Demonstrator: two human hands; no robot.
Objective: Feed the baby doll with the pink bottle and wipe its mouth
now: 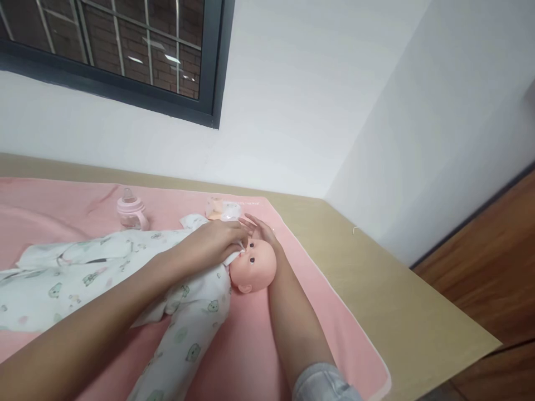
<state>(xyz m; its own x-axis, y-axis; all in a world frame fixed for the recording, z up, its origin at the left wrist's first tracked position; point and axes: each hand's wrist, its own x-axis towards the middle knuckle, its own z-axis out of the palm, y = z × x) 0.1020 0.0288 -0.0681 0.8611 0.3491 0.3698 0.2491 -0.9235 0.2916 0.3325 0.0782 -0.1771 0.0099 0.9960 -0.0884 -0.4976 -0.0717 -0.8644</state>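
Note:
A baby doll (254,267) in a white printed sleepsuit (108,273) lies on a pink mat (334,323), head to the right. My left hand (217,236) rests on the doll's chest and pinches the suit's white collar at the doll's chin. My right hand (261,228) lies behind the doll's head with its fingers stretched out, touching the top of the head.
A pink baby bottle (130,211) stands on the mat behind the doll. A small peach and white packet (223,210) lies near the mat's far edge. The mat covers a tan table (397,295) set in a white corner under a dark-framed window (125,50).

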